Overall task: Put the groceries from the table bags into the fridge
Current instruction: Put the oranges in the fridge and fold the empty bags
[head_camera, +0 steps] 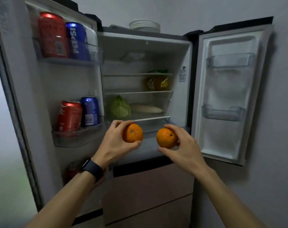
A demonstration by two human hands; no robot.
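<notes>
The fridge (186, 66) stands in front of me with both upper doors swung open. My left hand (113, 143) grips one orange (133, 133) between thumb and fingers. Beside it, my right hand (183, 145) grips a second orange (166, 137). Both oranges hang just in front of the lowest shelf edge (152, 118), apart from each other. Inside, a green cabbage (119, 107) and a pale long vegetable (148, 109) lie on the lower shelf. A bottle of orange drink (158, 83) lies on the shelf above.
The left door (41, 89) holds red and blue cans in its upper bin (64, 60) and lower bin (74, 136). The right door's bins (225, 114) hold nothing. Stacked white plates (145, 25) sit on top of the fridge. Closed drawers (150, 191) lie below.
</notes>
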